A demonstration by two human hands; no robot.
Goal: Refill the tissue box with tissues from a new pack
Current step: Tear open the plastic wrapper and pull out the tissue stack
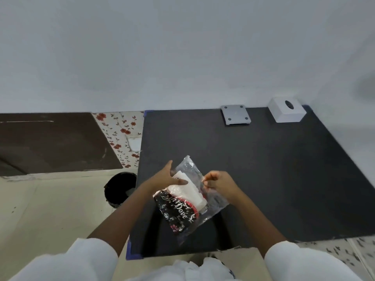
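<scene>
A plastic tissue pack with a black, red and white print is held above the near part of the black table. White tissues show inside its clear upper half. My left hand grips the pack's left side and the tissues near the open top. My right hand pinches the clear plastic on the right side. The white tissue box with an oval hole in its top stands at the table's far right corner, well away from both hands.
A grey square plate with four dark dots lies at the table's far edge, left of the tissue box. A black bin stands on the floor left of the table. A brown surface lies further left.
</scene>
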